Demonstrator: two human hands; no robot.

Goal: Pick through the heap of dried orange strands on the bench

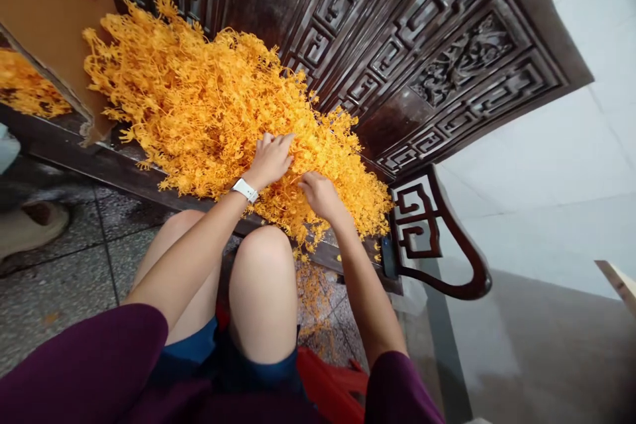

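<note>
A large heap of orange, frilly plastic-looking pieces (199,99) covers the seat of a dark carved wooden bench (338,255). My left hand (271,159), with a white watch (245,190) on the wrist, rests on the heap with its fingers spread apart. To its right, my right hand (320,193) is at the front part of the heap, thumb and fingers pinched together at some orange strands. What exactly lies between those fingertips is too small to make out.
Cardboard (54,6) stands at the left end, with more orange pieces (27,83) behind it. The carved backrest (397,33) rises behind, an armrest (477,278) at right. Below are my knees (263,265), a red stool (332,384), scattered orange bits (315,298) and a shoe (34,228).
</note>
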